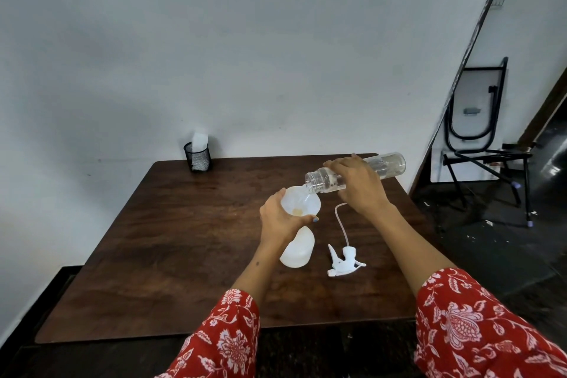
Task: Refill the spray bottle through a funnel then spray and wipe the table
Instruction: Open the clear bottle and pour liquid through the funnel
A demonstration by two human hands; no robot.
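Both forearms reach forward over the table (159,255), red floral sleeves (478,325) nearest the camera. Spray head (345,261) with its tube lies loose on the table, just right of the white spray bottle (297,250). Left hand (280,219) curls round the funnel (300,202) seated on that bottle. Right hand (357,182) grips a clear bottle (356,173) tipped mouth-down over the funnel rim. Mesh cup (198,156) at the far edge.

Soft, even light filled the room, moderately bright, with a dimmer patch on the wall (214,40) at far left. A faint sheen lay on the counter (184,239) toward its far side. Shadows were weak. Wide-angle distortion bent the right edge; the near sleeves (491,331) looked slightly soft.
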